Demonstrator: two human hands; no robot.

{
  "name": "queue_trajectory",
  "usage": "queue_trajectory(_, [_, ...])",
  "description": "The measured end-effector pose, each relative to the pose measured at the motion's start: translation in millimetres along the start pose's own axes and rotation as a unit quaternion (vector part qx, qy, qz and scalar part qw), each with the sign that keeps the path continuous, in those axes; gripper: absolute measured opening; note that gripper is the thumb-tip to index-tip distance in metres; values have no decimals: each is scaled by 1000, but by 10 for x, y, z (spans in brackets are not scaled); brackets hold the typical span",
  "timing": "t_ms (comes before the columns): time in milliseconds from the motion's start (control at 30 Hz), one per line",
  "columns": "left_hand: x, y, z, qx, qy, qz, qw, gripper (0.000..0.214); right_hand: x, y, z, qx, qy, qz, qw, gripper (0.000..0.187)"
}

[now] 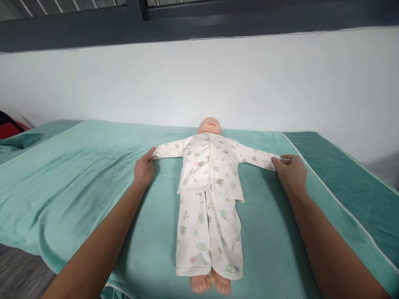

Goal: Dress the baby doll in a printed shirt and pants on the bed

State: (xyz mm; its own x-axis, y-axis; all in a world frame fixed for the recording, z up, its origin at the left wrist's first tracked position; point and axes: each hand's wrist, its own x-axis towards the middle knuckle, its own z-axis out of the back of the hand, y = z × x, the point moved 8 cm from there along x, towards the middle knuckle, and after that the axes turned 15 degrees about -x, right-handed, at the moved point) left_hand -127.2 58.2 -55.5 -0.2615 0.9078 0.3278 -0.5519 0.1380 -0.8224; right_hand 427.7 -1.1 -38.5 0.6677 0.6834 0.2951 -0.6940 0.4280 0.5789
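A pale wall (199, 79) fills the back under a dark window frame (218, 18), and below it a big teal blanket (77, 174) spreads right across the view, rumpled on the left, with a white-edged border on the right over a darker green surface (349, 182). In the middle of the blanket lies the baby doll (210, 195), flat on its back, arms straight out to both sides and head towards the wall. It wears a white printed top (212, 166) and matching trousers (207, 236). Now the hands: the left hand (144, 169) rests palm down on the blanket, fingers loose and spread, gripping nothing, its thumb tip just touching the cuff of one sleeve (168, 150). The right hand (291, 172) lies flat and open too, fingertips pressed on the cuff of the other sleeve (257, 158). Bare feet (210, 283) poke out at the near edge, and the head (210, 125) sits near the wall.
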Motion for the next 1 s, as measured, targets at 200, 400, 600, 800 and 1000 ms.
queue_trajectory(200, [6, 24, 151, -136, -66, -16, 988, 47, -13, 55, 34, 34, 2, 22, 999, 29])
queue_trajectory(400, [24, 114, 188, -159, -90, -7, 983, 47, 12, -60, 41, 180, -27, -33, 983, 39])
queue_trajectory(600, [14, 105, 170, -166, -85, -7, 982, 48, 58, -87, -22, 185, -37, -24, 982, 44])
queue_trajectory(800, [10, 125, 61, -275, -27, 41, 960, 53, 49, -37, -48, 103, -6, 4, 995, 44])
queue_trajectory(1000, [6, 198, 145, -334, -98, 67, 935, 54, 25, 15, 15, 10, -9, 16, 1000, 38])
